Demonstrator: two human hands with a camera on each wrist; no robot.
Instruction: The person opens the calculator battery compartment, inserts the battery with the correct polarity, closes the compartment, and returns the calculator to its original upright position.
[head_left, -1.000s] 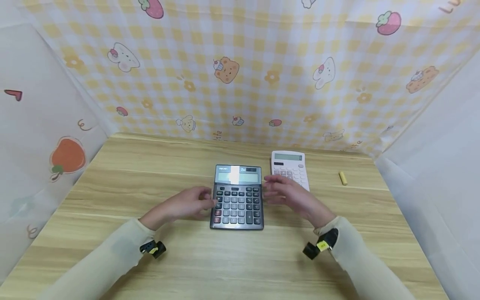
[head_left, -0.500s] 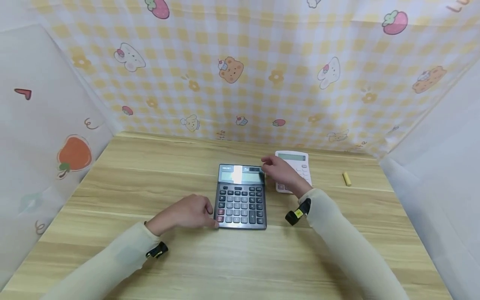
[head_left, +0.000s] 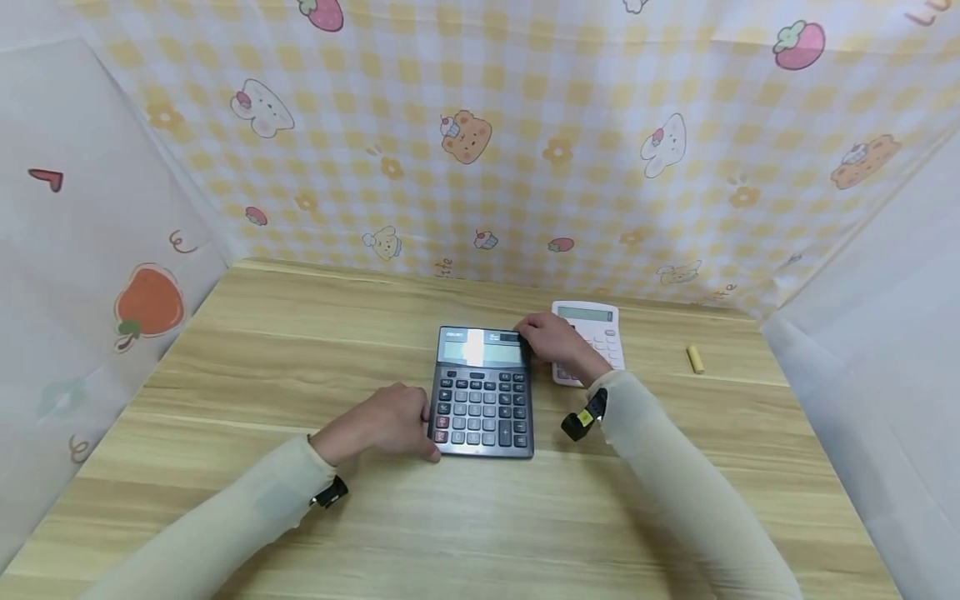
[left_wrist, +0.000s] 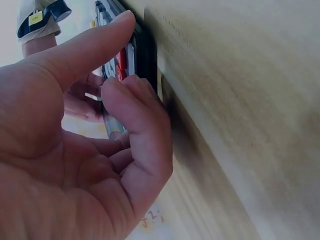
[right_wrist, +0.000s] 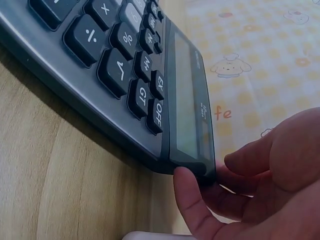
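Note:
A dark grey desktop calculator (head_left: pixel 483 383) lies face up on the wooden table, its screen toward the back. At its near left corner is my left hand (head_left: pixel 393 421); in the left wrist view the thumb lies along the calculator's (left_wrist: pixel 145 57) near edge and curled fingers meet its left side. My right hand (head_left: pixel 557 340) holds the far right corner. The right wrist view shows a fingertip against the side of the calculator (right_wrist: pixel 75 65) by the screen, with other fingers bent behind it. Part of a white calculator (head_left: pixel 609 337) is hidden under my right hand and wrist.
A short yellow stick (head_left: pixel 696 359) lies on the table (head_left: pixel 315 333) at the right. Behind the table hangs a yellow checked cloth (head_left: pixel 337 108) with cartoon prints. White cloth walls (head_left: pixel 892 333) flank both sides.
My left hand has moved nearer along the calculator's left edge to its corner. My right hand has gone from beside the keys to the far right corner. The calculators stay on the table.

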